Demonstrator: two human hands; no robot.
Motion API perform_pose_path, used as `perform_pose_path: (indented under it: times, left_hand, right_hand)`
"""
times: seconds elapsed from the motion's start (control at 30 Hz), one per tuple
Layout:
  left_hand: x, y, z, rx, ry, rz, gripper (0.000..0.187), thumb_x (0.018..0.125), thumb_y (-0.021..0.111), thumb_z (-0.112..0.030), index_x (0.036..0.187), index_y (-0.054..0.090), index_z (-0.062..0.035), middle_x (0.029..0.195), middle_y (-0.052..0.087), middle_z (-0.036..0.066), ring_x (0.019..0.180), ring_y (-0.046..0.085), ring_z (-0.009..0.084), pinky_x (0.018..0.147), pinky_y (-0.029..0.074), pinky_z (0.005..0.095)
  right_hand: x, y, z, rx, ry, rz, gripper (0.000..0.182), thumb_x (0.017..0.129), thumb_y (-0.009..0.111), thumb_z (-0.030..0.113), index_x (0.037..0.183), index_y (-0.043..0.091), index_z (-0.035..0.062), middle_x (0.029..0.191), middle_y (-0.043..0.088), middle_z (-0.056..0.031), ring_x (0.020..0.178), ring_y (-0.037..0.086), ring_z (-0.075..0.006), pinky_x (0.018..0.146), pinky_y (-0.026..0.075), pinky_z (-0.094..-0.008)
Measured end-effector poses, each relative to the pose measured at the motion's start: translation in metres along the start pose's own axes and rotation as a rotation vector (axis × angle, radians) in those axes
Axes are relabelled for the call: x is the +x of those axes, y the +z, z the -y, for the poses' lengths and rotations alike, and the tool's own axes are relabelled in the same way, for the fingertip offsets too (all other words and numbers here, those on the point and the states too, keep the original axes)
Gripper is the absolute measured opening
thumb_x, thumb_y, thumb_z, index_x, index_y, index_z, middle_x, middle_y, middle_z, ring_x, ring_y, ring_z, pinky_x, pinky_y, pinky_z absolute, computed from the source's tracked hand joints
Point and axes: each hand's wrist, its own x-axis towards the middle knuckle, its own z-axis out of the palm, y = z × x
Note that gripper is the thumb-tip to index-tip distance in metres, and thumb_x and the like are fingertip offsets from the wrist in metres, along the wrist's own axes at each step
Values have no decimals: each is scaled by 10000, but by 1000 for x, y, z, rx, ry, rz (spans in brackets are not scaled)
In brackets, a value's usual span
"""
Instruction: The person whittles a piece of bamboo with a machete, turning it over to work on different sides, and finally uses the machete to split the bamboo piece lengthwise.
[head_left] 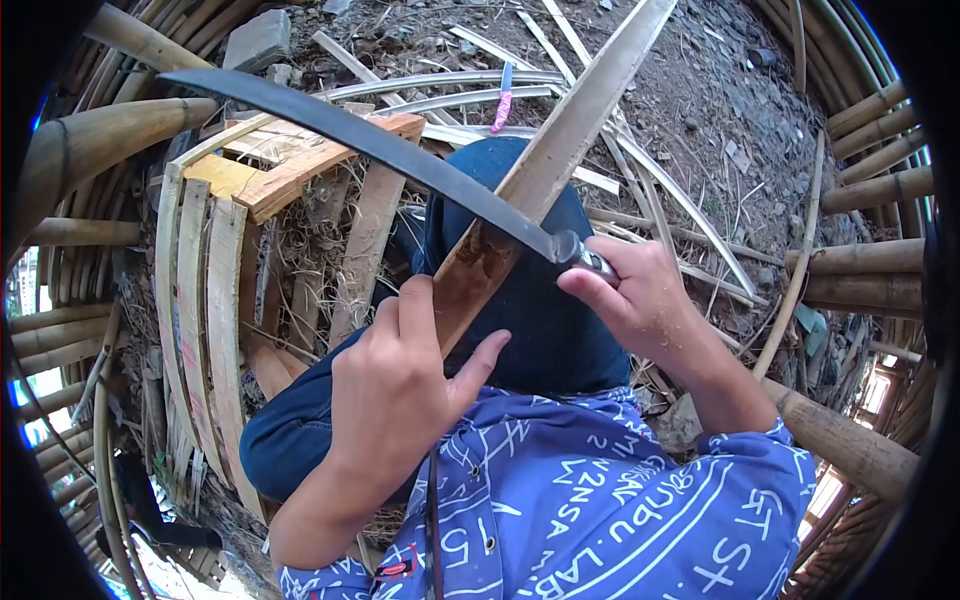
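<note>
A long dark curved blade lies across a split bamboo strip, meeting it above the person's knee. My right hand is closed around the blade's handle, at the right of the strip. My left hand rests at the lower end of the strip, its fingers on the strip's left edge and its thumb spread out to the right. The strip slants from between my hands up to the top right, over the dark blue trouser leg. Part of its inner face near the blade is brown.
A wooden slatted crate stands at the left. Beyond the knee, a small knife with a pink handle lies among thin bamboo strips. Bamboo poles line both sides, and a grey block is at the upper left.
</note>
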Motion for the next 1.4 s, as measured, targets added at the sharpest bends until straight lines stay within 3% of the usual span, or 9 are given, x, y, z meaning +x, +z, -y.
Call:
perform_pose_path:
  times: [0.07, 0.3, 0.73, 0.87, 0.93, 1.03, 1.13, 1.27, 1.4]
  left_hand:
    - [-2, 1, -1, 49, 14, -42, 569, 784, 692, -422, 1046, 490, 41, 698, 541, 133, 555, 601, 281, 455, 486, 348]
    - [-5, 6, 2, 83, 16, -61, 538, 808, 669, -421, 1051, 504, 31, 681, 517, 106, 528, 573, 248, 438, 466, 335]
    - [-8, 10, 2, 63, -10, -104, 443, 855, 623, -385, 1032, 506, 3, 662, 504, 98, 527, 571, 252, 425, 458, 343]
    - [-26, 4, 10, 55, -43, -91, 420, 854, 625, -374, 1004, 517, 3, 660, 500, 99, 529, 573, 267, 426, 461, 353]
    - [-29, 8, 11, 34, -53, -109, 418, 850, 632, -369, 999, 522, 6, 663, 500, 97, 520, 571, 261, 426, 461, 349]
    - [-26, 14, 10, -17, -58, -98, 415, 844, 641, -356, 1003, 522, 8, 665, 499, 97, 520, 573, 251, 428, 461, 341]
    - [-21, 16, 6, 31, -26, -118, 410, 846, 638, -355, 1006, 523, 4, 665, 500, 95, 519, 571, 253, 428, 457, 343]
    - [-16, 10, 0, 89, -20, -111, 398, 845, 643, -344, 1008, 525, -1, 657, 499, 90, 516, 567, 256, 424, 450, 344]
    - [-19, 13, 2, 59, -31, -124, 385, 841, 652, -331, 1006, 525, -7, 645, 496, 86, 519, 566, 257, 421, 444, 347]
  right_hand:
    - [2, 0, 0, -6, 12, 3, 461, 840, 636, 416, 679, 548, -7, 559, 524, -188, 531, 538, -386, 495, 406, -415]
    - [1, 10, -13, -184, -106, -86, 490, 788, 651, 497, 701, 527, 31, 589, 546, -174, 604, 583, -370, 533, 440, -416]
    - [3, 11, -23, -298, -178, -172, 500, 771, 653, 525, 699, 525, 48, 584, 548, -143, 564, 586, -332, 505, 441, -393]
    - [21, -30, -60, -253, 122, -523, 524, 844, 599, 516, 667, 537, 27, 523, 511, -84, 450, 512, -202, 456, 406, -339]
    - [15, -58, -81, -235, 302, -582, 506, 894, 547, 499, 739, 601, 20, 512, 498, -19, 425, 457, -133, 421, 364, -304]
    - [-3, -53, -97, -23, 332, -592, 505, 916, 517, 496, 802, 637, 19, 509, 486, 16, 418, 433, -110, 408, 333, -290]
    - [-10, -28, -60, 58, 199, -462, 485, 897, 554, 484, 781, 613, 17, 515, 493, -13, 425, 449, -112, 413, 346, -295]
    - [-7, -7, -13, -116, -13, -194, 474, 824, 642, 473, 717, 557, 19, 546, 513, -130, 490, 552, -270, 476, 420, -361]
    - [4, 1, -14, -246, -87, -166, 481, 815, 649, 472, 699, 545, 17, 565, 529, -155, 543, 567, -342, 506, 432, -386]
